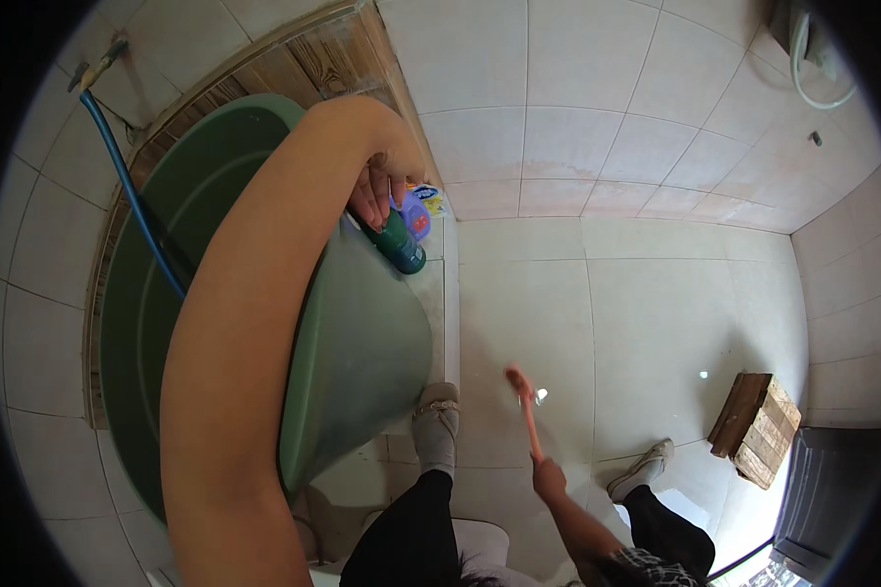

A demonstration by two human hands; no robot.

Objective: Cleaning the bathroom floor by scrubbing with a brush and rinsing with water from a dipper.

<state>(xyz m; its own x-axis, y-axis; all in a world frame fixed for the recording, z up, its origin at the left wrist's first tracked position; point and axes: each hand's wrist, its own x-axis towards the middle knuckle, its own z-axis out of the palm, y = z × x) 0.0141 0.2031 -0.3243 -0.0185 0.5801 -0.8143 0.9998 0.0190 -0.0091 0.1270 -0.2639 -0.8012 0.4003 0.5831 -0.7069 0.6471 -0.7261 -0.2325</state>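
Note:
My left arm stretches across the rim of a large green plastic tub. At its end, my left hand is bent downward, its fingertips over the upper end of a dark green bottle. The thumb side and the bottle's top are hidden, so a grip cannot be made out. Behind that bottle are a purple container and a colourful printed packet. Low over the floor, my right hand grips the pink handle of a brush, whose head points away from me.
A blue hose runs from a wall tap into the tub. Wooden planking lines the wall behind it. A low wooden stool stands on the tiled floor at the right, near a dark door. Beneath me is a pale seat.

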